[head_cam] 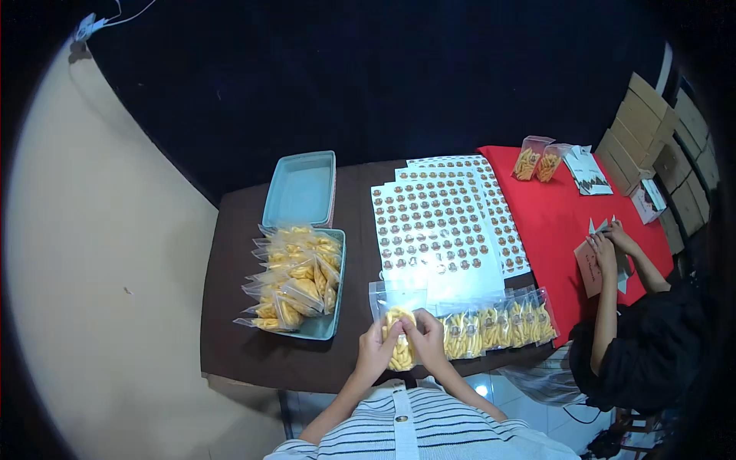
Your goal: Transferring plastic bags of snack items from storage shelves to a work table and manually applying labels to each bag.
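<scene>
Between my two hands is a clear plastic pouch of yellow snack sticks (401,356), close to the table's front edge. My left hand (379,345) grips its left side, and my right hand (426,339) grips the right side. Both thumbs press on the pouch's front and hide part of it. The pouch's upper end is clear film without snacks. Just to the right lies a row of filled pouches (494,328), several of them bearing round stickers. Beyond my hands are overlapping sheets of round stickers (431,230), with blank backing at the near end of the top sheet.
A teal basket (339,287) on the left holds many filled pouches (299,282). Behind it sits another teal basket (302,190). At right, a co-worker's hands (604,247) handle a cardboard box (587,267) on a red cloth (537,224). Cartons (644,126) are stacked beyond.
</scene>
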